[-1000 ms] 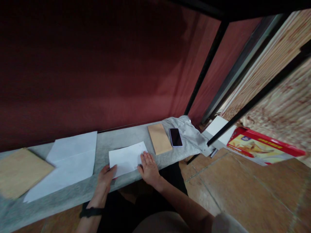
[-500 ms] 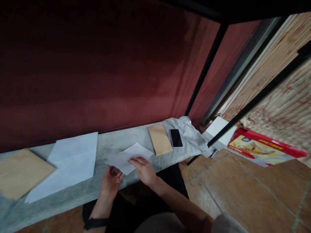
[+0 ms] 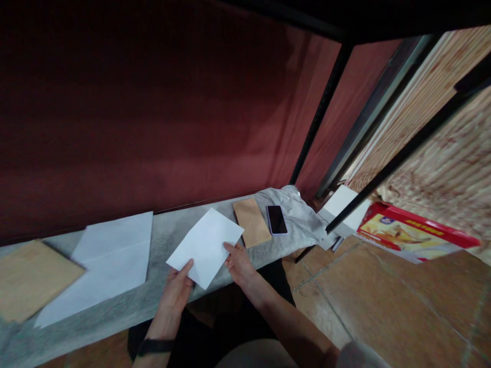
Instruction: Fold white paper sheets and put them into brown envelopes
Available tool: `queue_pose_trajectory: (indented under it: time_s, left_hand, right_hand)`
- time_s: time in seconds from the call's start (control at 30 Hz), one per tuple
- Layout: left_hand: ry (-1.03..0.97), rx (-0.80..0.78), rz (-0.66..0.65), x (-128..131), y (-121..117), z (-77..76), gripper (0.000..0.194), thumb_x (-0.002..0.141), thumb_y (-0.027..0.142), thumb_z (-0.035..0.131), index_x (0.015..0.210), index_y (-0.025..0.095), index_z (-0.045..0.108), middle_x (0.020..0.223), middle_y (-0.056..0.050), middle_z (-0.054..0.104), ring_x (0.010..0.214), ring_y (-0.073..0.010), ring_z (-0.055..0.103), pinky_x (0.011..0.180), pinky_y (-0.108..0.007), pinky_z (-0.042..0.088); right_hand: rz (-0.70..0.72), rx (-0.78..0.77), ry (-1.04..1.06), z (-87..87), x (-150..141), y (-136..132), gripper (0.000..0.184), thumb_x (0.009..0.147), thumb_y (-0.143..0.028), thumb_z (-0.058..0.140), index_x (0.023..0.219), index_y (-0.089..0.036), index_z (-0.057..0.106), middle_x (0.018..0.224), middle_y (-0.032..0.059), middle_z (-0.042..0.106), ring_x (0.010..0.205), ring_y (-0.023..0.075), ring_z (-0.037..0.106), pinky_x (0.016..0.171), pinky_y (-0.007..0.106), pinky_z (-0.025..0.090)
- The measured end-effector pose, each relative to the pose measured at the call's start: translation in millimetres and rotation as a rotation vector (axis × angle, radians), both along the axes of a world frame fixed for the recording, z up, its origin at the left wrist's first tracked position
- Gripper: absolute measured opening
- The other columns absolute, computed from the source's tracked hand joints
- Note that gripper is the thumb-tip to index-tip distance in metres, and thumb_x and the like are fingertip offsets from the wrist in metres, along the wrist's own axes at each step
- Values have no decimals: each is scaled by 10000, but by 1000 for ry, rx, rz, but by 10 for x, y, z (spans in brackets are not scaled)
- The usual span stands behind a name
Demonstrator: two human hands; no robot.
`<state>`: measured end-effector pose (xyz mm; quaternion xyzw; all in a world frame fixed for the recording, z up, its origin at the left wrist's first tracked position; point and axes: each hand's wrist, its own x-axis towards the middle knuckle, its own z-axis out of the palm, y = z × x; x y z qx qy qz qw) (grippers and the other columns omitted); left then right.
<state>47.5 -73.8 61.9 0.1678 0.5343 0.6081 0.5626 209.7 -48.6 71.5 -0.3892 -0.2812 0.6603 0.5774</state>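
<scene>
Head view: left hand (image 3: 178, 289) and right hand (image 3: 240, 263) pinch paper (image 3: 207, 243) by adjacent edges, thumbs uppermost, seemingly steadying it.

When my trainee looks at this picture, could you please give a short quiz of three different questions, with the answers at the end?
1. Choose one. The left hand and right hand together hold:
A) a red box
B) a white paper
C) a brown packet
2. True or false: the phone lies on the grey cloth.
3. Which wrist wears the dark band?

Key: 1 B; 2 true; 3 left.
</scene>
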Motion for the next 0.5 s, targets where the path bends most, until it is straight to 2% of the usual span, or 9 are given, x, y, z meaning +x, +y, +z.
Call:
queue_pose_trajectory:
  time_s: [0.1,0.2,0.27,0.37,0.43,0.5]
  left_hand:
    - [58,-14,0,-73,58,-7,402,624,156,823,1012,184,720,973,-30,779,879,-187,713,798,-279,582]
    - [101,71,-16,-158,173,49,443,547,207,878,963,171,730,956,-24,778,906,-182,704,848,-271,564]
    - [116,104,-29,-211,282,98,416,528,235,886,908,167,729,921,-21,773,917,-180,697,868,-269,552]
    - [127,110,1,-308,460,119,357,515,185,856,843,173,713,885,-6,759,868,-165,688,835,-263,547]
    - [137,109,42,-386,543,73,341,555,148,805,878,188,704,917,-2,752,866,-160,688,829,-274,550]
    - [182,86,90,-462,566,-16,303,629,143,740,924,197,691,933,-16,744,885,-168,693,857,-305,556]
  right_hand:
    - [-8,-153,98,-24,78,35,283,776,-292,696,1028,-176,637,947,74,774,886,247,746,828,402,606]
    - [-4,-111,87,69,170,106,300,741,-265,704,1023,-167,673,978,78,778,918,241,737,853,394,595]
    - [17,4,10,183,238,169,310,754,-283,691,1043,-171,697,1020,71,777,964,238,724,898,401,575]
    - [64,255,-222,307,327,256,204,784,-286,665,954,-199,737,1123,60,757,1074,232,690,1000,408,517]
    - [77,435,-383,273,359,284,137,798,-250,647,883,-216,749,1179,55,738,1152,225,658,1067,407,465]
    - [75,561,-539,119,367,275,154,798,-189,627,874,-226,756,1195,58,730,1210,218,628,1116,410,415]
